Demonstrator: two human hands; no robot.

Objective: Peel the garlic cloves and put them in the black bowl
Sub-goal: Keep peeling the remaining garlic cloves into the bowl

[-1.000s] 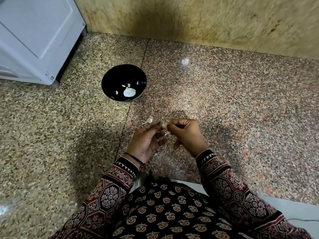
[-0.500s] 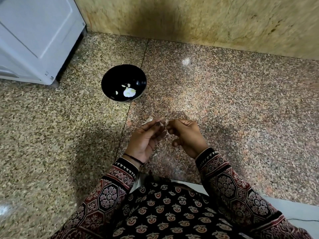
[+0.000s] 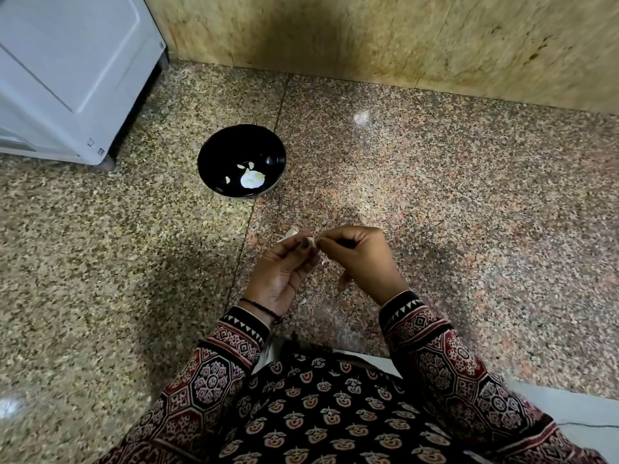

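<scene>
Fingers (image 3: 303, 244) closed again on the garlic clove (image 3: 313, 242), mid-peel.
Half a second ago the hands had drawn apart; now the left hand (image 3: 279, 276) pinches the clove at its tips and the curled right hand (image 3: 365, 262) nips its skin. Scraps of peel (image 3: 291, 233) lie on the floor (image 3: 435, 229) just beyond. Farther off, leftward, the black bowl (image 3: 209, 152) holds peeled cloves (image 3: 249, 179); this one isn't ready to join them, I'd say.

The speckled stone floor (image 3: 435, 195) is carrying a black bowl (image 3: 214, 152) sitting just left of the frame's centre, a white appliance (image 3: 77, 78) standing in the upper left, and pale garlic skins (image 3: 290, 233) lying near the centre.
</scene>
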